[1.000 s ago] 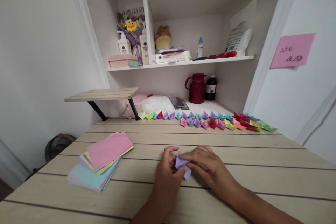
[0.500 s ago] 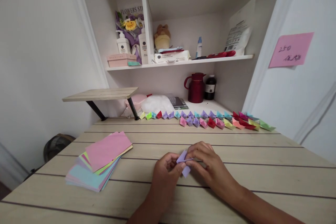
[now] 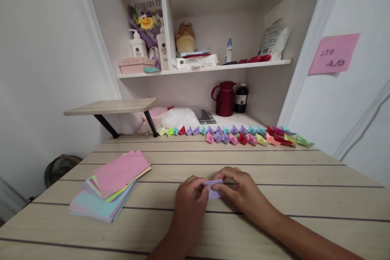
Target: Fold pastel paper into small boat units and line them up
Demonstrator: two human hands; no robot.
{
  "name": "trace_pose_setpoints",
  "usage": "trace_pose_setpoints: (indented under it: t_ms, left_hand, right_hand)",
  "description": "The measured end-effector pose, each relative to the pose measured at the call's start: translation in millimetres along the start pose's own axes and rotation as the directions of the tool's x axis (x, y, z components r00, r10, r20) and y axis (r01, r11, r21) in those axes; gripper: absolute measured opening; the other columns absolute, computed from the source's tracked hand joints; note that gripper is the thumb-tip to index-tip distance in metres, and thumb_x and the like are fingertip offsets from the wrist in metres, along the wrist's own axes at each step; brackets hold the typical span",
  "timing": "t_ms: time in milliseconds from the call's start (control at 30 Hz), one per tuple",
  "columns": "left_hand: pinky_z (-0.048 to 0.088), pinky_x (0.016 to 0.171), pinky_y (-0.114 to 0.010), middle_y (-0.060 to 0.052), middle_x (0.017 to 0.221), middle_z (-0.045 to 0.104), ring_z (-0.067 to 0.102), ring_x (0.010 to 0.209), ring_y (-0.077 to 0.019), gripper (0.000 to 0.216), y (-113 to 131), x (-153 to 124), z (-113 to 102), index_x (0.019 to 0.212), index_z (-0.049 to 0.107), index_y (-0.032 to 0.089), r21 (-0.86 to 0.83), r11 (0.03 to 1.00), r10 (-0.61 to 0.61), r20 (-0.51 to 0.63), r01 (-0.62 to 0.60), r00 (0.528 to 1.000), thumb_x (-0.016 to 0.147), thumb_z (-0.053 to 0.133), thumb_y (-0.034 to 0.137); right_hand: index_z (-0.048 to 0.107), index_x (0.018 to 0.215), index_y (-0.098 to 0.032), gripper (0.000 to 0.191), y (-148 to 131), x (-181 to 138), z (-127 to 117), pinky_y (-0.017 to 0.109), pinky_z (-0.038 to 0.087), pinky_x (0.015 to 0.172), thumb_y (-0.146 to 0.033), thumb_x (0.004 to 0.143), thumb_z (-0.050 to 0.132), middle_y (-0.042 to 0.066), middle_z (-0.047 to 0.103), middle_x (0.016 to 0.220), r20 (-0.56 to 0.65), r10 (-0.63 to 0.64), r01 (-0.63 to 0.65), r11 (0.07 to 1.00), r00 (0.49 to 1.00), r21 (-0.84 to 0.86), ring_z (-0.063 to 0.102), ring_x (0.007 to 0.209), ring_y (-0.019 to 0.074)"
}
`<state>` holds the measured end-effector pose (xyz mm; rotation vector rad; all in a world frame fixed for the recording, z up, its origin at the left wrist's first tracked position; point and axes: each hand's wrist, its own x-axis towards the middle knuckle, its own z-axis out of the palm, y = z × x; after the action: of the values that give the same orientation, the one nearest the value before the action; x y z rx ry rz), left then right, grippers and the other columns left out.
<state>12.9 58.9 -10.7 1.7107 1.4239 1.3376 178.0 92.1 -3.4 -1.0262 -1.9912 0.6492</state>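
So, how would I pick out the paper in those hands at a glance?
Find the slatted wooden table, then the left hand and right hand close together over it. Pinched between them is a folded piece of lilac paper. Unlike the flat stack of coloured paper off to the left and the paper boats lined up behind, it is the only paper being held.

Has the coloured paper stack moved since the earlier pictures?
No. The coloured paper stack lies in the same place relative to the small wooden shelf.
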Motion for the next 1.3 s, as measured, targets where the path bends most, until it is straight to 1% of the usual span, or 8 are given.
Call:
trace_pose_setpoints:
  t_ms: [133,233,400,533,767,1000,1167,1300]
  left_hand:
    - [0.044,0.076,-0.031,-0.003,0.078,0.066,0.059,0.080,-0.0190,0.021,-0.8,0.8,1.0,0.075,0.067,0.020,0.140,0.987,0.084,-0.056,-0.076,0.995,0.072,0.049,0.008]
    - [0.044,0.076,-0.030,-0.002,0.079,0.064,0.059,0.080,-0.0186,0.016,0.1,0.8,1.5,0.074,0.061,0.020,0.087,0.996,0.041,-0.077,-0.034,0.996,0.072,0.051,0.009]
    - [0.047,0.072,-0.029,-0.006,0.089,0.066,0.060,0.076,-0.0166,0.035,-6.6,4.6,5.3,0.097,0.053,0.018,-0.335,0.931,-0.165,-0.029,0.146,0.986,0.067,0.070,0.023]
    - [0.046,0.064,-0.026,-0.006,0.084,0.065,0.059,0.068,-0.0145,0.040,-17.7,9.1,13.1,0.094,0.056,0.015,-0.521,0.830,-0.189,0.074,0.200,0.979,0.064,0.075,0.032]
    - [0.047,0.082,-0.035,-0.007,0.111,0.055,0.059,0.089,-0.0199,0.060,-20.2,4.4,11.8,0.114,0.057,0.023,-0.123,0.992,-0.015,-0.338,-0.029,0.941,0.057,0.079,0.022]
    - [0.044,0.066,-0.024,0.001,0.073,0.058,0.056,0.068,-0.0137,0.003,-13.7,2.0,9.1,0.072,0.064,0.021,-0.046,0.988,0.139,-0.176,-0.150,0.975,0.075,0.064,0.022]
    - [0.037,0.056,-0.021,0.004,0.061,0.049,0.048,0.059,-0.0105,0.024,-14.8,3.0,10.3,0.055,0.047,0.019,0.080,0.980,0.195,-0.210,-0.183,0.958,0.074,0.060,0.015]
    - [0.037,0.059,-0.023,0.003,0.065,0.052,0.049,0.061,-0.0119,0.015,-13.3,1.8,6.1,0.065,0.054,0.019,0.282,0.913,0.346,-0.145,-0.296,0.927,0.077,0.058,0.011]
  right_hand:
    - [0.065,0.069,-0.021,0.011,2.4,0.6,0.7,0.034,0.042,0.078,-0.026,0.079,0.065,0.003,0.066,0.082,0.037,-0.044,0.045,0.999,0.998,-0.020,0.058,0.084,0.0211]
    - [0.062,0.062,-0.019,0.018,5.1,0.1,4.7,0.031,0.041,0.067,-0.031,0.075,0.068,0.001,0.061,0.068,0.075,0.130,-0.142,0.975,0.989,0.170,0.056,0.071,0.0186]
    - [0.062,0.069,-0.017,0.026,5.5,-0.2,6.1,0.028,0.041,0.063,-0.040,0.071,0.073,0.000,0.063,0.066,0.176,0.378,-0.391,0.625,0.909,0.675,0.056,0.064,0.0157]
    - [0.066,0.072,-0.016,0.026,3.6,-1.3,4.3,0.029,0.041,0.069,-0.039,0.068,0.077,0.001,0.066,0.068,0.174,0.403,-0.383,0.527,0.899,0.758,0.058,0.069,0.0172]
    - [0.066,0.069,-0.017,0.026,4.6,-0.7,4.2,0.027,0.039,0.072,-0.040,0.068,0.078,0.000,0.069,0.075,0.071,0.458,-0.344,0.548,0.886,0.762,0.056,0.074,0.0162]
    - [0.066,0.066,-0.016,0.023,-1.3,-3.2,9.4,0.027,0.038,0.071,-0.037,0.069,0.076,-0.001,0.063,0.069,0.090,0.317,-0.295,0.692,0.944,0.659,0.052,0.070,0.0146]
    - [0.063,0.066,-0.017,0.023,0.3,-3.1,12.1,0.028,0.041,0.069,-0.037,0.073,0.072,-0.001,0.060,0.070,0.126,0.252,-0.278,0.770,0.959,0.574,0.053,0.070,0.0157]
    - [0.066,0.085,-0.021,0.015,3.8,-2.2,4.5,0.032,0.045,0.078,-0.033,0.077,0.068,0.004,0.062,0.095,-0.036,0.096,-0.082,0.952,0.995,0.294,0.056,0.087,0.0206]
